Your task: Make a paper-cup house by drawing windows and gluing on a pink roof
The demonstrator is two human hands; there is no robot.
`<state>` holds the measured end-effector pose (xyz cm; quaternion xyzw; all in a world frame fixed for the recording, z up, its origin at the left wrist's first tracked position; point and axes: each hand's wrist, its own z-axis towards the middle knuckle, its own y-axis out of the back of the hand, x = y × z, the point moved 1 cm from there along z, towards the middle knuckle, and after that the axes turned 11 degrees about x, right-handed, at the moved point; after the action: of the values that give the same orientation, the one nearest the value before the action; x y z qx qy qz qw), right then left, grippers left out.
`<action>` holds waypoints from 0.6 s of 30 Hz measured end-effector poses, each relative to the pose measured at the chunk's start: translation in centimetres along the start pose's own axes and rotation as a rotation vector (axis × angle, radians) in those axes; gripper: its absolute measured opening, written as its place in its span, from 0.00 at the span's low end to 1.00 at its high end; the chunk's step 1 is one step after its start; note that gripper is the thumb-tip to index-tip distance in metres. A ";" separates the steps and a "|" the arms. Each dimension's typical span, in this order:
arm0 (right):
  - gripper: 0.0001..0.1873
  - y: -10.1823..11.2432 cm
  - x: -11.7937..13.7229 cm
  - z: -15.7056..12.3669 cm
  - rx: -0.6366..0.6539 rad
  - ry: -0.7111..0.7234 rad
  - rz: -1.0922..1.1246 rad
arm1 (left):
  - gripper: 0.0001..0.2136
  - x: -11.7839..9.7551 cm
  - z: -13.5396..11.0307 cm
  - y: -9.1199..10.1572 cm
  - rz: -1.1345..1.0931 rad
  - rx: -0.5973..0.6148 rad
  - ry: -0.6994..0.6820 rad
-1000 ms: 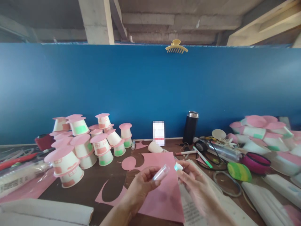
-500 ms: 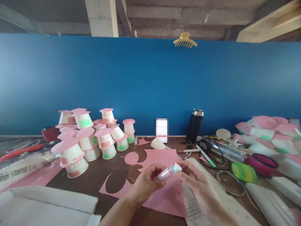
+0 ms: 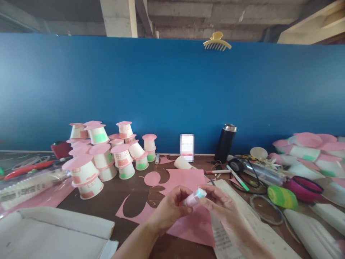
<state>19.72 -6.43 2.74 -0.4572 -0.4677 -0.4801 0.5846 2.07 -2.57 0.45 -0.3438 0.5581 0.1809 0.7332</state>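
Observation:
My left hand (image 3: 174, 205) is wrapped round the barrel of a small pale tube, which looks like a glue stick (image 3: 192, 199), tilted up to the right. Its teal and white end points at my right hand (image 3: 219, 199), whose thumb and fingertips pinch close round that end. Whether the end is a cap or bare glue is too blurred to tell. Beneath both hands lies a sheet of pink paper (image 3: 192, 226) with round cut-outs along its edge. A cut pink paper disc (image 3: 152, 178) rests beyond my left hand.
Stacked paper cups with pink tops (image 3: 125, 162) stand at the left, with more cups (image 3: 309, 153) heaped at the far right. A black flask (image 3: 225, 144) and a phone-like bright screen (image 3: 187, 147) are at the back. Markers (image 3: 238, 178) and a cable lie to the right.
The view has shifted slightly. The tube sits a little lower in my left hand's grip, showing less barrel, while my right fingers stay at its teal end.

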 end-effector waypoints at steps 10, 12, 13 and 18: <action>0.20 -0.3 1.2 -0.7 -0.001 -0.048 0.007 | 0.14 -0.8 0.0 -0.6 -0.010 -0.007 0.023; 0.20 -0.1 0.9 -0.7 0.015 -0.060 0.019 | 0.14 -1.0 -0.1 -0.6 -0.006 -0.009 0.030; 0.20 0.0 0.8 -0.7 0.025 -0.064 0.023 | 0.14 -1.0 -0.1 -0.6 -0.002 -0.007 0.031; 0.19 0.6 0.2 -0.5 0.033 -0.037 0.050 | 0.14 -0.5 0.1 -0.3 -0.011 -0.007 0.012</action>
<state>20.37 -6.92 2.85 -0.4678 -0.4745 -0.4491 0.5952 2.19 -2.67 1.05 -0.3506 0.5599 0.1769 0.7296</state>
